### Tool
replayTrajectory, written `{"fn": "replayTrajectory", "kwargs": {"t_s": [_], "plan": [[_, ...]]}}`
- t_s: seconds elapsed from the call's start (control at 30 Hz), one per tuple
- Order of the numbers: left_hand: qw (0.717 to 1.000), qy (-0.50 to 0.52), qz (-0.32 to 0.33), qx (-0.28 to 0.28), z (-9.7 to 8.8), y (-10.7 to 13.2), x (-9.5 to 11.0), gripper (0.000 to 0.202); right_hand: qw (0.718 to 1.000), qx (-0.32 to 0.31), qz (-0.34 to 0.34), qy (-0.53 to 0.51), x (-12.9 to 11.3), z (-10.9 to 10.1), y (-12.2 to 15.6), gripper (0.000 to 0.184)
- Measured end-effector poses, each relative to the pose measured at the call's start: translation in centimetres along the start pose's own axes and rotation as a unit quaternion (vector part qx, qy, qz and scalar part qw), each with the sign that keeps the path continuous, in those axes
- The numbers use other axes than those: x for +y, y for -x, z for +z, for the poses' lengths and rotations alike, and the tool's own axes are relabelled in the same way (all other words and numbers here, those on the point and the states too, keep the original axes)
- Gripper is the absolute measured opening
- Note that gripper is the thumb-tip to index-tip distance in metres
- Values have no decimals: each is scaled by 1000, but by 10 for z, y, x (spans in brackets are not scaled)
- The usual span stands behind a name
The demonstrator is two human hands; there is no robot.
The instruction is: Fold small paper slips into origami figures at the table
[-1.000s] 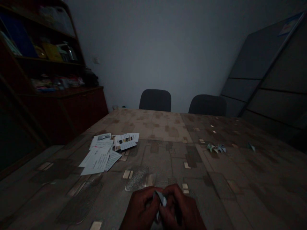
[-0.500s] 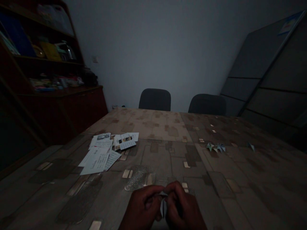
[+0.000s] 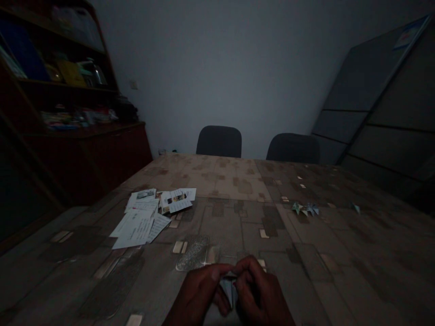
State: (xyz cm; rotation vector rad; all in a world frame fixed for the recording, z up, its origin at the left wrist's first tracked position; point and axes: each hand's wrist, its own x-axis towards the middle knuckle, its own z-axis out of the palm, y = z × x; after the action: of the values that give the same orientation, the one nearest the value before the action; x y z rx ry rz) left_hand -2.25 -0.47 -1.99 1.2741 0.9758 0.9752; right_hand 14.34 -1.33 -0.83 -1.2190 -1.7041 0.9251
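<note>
At the near edge of the table, my left hand [image 3: 200,290] and my right hand [image 3: 260,290] meet around a small folded piece of paper [image 3: 228,290]. The paper is pale, with a pointed lower end showing between the hands. Fingers of both hands pinch its upper part, which they mostly hide. My left thumb lies raised along the index finger, while other left fingers sit beneath the paper. On the right part of the table lie small folded paper figures [image 3: 306,208], with another folded paper piece [image 3: 355,208] farther right.
Printed paper sheets [image 3: 136,226] lie in a loose pile on the left, beside more printed papers [image 3: 176,200]. A patterned cloth covers the table [image 3: 224,217]. Two dark chairs [image 3: 219,141] stand at its far side. A loaded shelf cabinet [image 3: 115,145] is at the left.
My left thumb has lifted off the folded paper toward the index finger, so more of the paper shows. My right hand has hardly moved.
</note>
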Motion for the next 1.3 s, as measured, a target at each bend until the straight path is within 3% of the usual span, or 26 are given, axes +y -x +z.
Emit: {"fn": "replayTrajectory", "kwargs": {"t_s": [0.17,0.6,0.97,1.3], "plan": [[998,43,-36,-7,0,-1,-2,69,1000,9,-1,-12,1,0,0,7],[997,52,20,-62,2,-4,-12,52,999,-16,29,-4,6,0,0,13],[998,9,29,-59,3,-5,-8,54,1000,8,24,15,7,1,0,21],[996,56,-4,-72,4,-8,-11,54,998,13,-6,68,4,-1,1,15]]}}
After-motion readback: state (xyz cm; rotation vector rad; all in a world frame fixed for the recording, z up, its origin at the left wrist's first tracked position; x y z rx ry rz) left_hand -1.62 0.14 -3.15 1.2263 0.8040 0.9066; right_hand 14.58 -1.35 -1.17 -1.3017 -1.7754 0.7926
